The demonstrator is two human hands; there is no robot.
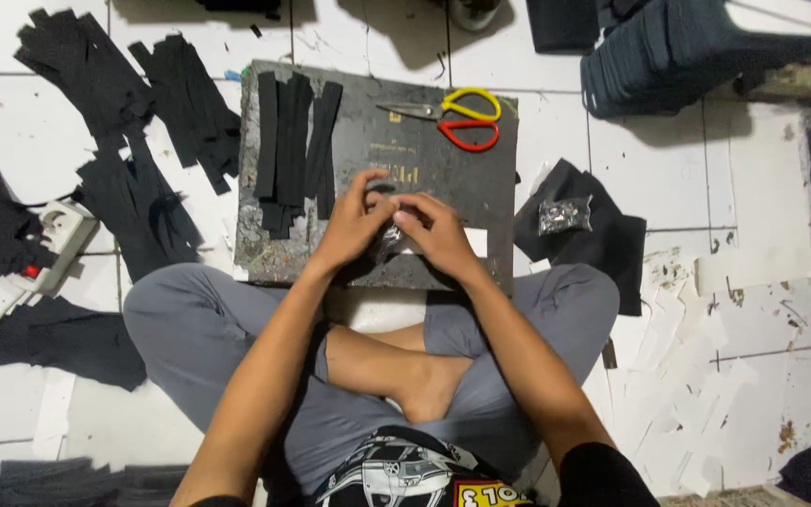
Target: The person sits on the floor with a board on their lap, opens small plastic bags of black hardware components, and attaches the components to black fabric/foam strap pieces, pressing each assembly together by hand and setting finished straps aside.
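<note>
At frame centre, the left hand [354,221] and right hand [436,233] meet fingertip to fingertip, pinching a small dark piece [392,235] between them over the black board [462,160].

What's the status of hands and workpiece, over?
Left hand and right hand together pinching a small clear packet over the dark board. Strips, scissors lie clear.

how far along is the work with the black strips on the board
Done: a row of cut black fabric strips lies on the dark square board, with the red and yellow-handled scissors set down. In hand: the left hand and right hand pinch something small together; what it is cannot be told. Left: heaps of black fabric pieces lie on the white tiled floor.
</note>
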